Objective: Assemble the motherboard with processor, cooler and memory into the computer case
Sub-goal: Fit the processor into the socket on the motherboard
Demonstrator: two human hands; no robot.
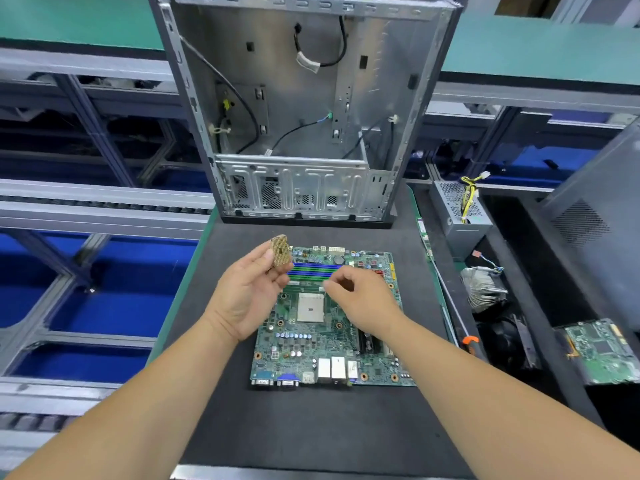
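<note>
Two hands hover over the motherboard (329, 327) on a dark mat (311, 420): left hand (251, 292) pinches the processor (280, 252) pins-up, right hand (360, 303) loosely curled, empty; open computer case (304, 109) behind.

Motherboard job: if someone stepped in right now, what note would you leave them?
Left hand: pinches the square gold-pinned processor, pins facing the camera, raised above the board's far left corner.
Right hand: fingers loosely curled over the board, holding nothing that shows.
Green motherboard: flat on the dark mat; its white square socket is empty.
Open grey metal computer case: stands behind, no board inside.
Finned metal cooler: lies at right.
Left: seat processor, fit cooler and memory, mount board in case.
</note>
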